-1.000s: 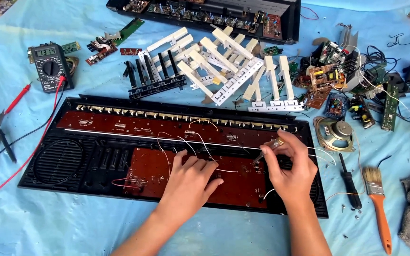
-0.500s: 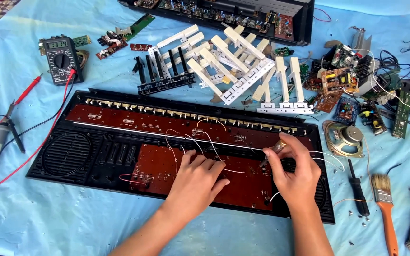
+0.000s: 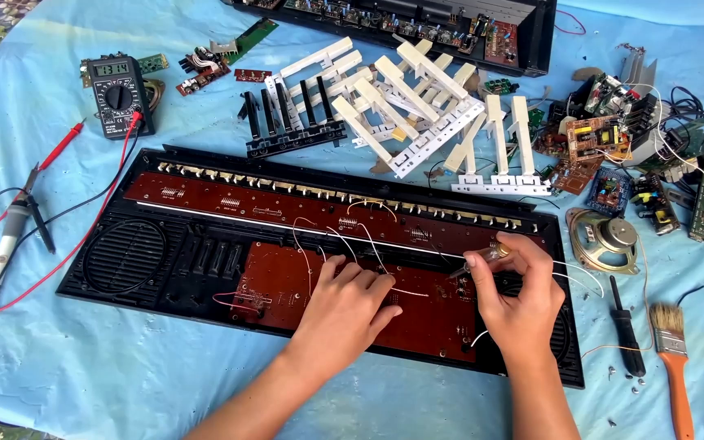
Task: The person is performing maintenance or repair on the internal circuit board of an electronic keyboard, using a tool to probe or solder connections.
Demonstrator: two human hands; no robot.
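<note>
An opened black keyboard case (image 3: pixel 124 273) lies on a blue sheet, with red-brown circuit boards (image 3: pixel 287 208) and thin white wires (image 3: pixel 368 244) inside. My left hand (image 3: pixel 344 310) rests flat, palm down, on the lower circuit board, fingers spread. My right hand (image 3: pixel 519 297) is just right of it, over the board's right end. Its fingertips pinch a small silvery tool or part (image 3: pixel 482 259) whose tip meets a white wire. What exactly it is cannot be told.
A multimeter (image 3: pixel 117 94) with red and black probes (image 3: pixel 18 216) lies at the left. Loose white and black keys (image 3: pixel 401 106) sit beyond the case. At the right are a speaker (image 3: pixel 609 240), small circuit boards (image 3: pixel 605 134), a screwdriver (image 3: pixel 627 326) and a paintbrush (image 3: pixel 671 358).
The view has shifted slightly, so everything sits a little lower and further right. Both hands stay on the lower board; my right hand's fingers have adjusted around the small silvery piece.
</note>
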